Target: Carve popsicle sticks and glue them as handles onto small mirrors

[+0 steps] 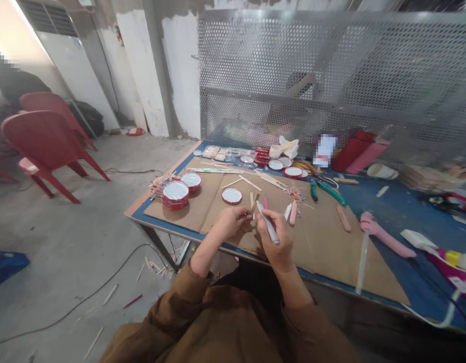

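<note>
Right hand (277,238), closed around a grey pen-like tool (268,224) in a writing grip. The tool's tip points to 11 o'clock, toward the left hand (230,222), a hold that appears to favour fine control. The left hand's fingers are curled shut, and the fingertips seem to pinch the lower end of a short wooden stick (254,200). The stick rises between the two hands, just above the near edge of the worktop (407,214). Both hands work close to the body, probably for steadiness.

A cardboard sheet (324,242) covers the blue surface under the hands and likely serves as a protective mat. At 10 o'clock from the hands lie red-rimmed lids (175,193), one of them a small stack, with a single lid (232,195) at 12 o'clock. All are within arm's reach. Green-handled pliers (329,191) lie at 2 o'clock, and a pink tool (386,236) at 3 o'clock.

A perforated metal screen (331,75) backs the worktop. Red chairs (44,143) stand at 9 o'clock on a concrete floor (85,227) littered with sticks and cables.
</note>
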{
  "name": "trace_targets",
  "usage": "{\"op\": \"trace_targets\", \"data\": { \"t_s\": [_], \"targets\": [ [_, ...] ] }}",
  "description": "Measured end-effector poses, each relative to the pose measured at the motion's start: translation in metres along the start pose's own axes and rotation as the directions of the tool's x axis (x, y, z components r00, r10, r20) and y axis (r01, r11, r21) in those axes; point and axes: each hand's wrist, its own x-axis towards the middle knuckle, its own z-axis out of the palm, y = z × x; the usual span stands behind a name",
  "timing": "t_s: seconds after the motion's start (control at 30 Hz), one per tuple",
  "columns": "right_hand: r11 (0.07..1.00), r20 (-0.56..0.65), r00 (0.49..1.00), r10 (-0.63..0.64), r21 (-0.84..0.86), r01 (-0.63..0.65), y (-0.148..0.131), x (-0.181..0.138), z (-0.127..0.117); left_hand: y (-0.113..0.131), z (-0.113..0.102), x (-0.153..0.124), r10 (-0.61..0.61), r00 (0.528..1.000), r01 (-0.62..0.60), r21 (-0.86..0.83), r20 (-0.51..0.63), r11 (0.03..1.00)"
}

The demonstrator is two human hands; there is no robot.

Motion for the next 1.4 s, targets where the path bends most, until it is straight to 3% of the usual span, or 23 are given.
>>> {"op": "trace_targets", "data": {
  "t_s": [0.87,1.4],
  "targets": [
    [1.0,0.03,0.999,-0.023,0.02,0.022,0.0005,0.0005,-0.0017,-0.0004,0.0012,0.0003,0.017,1.0,-0.017,0.029,-0.01,0.999],
    [0.999,-0.002,0.999,0.035,0.011,-0.035,0.0039,-0.0039,-0.0006,-0.0005,0.0004,0.0009,0.024,1.0,-0.023,0.06,-0.005,0.998]
  ]
}}
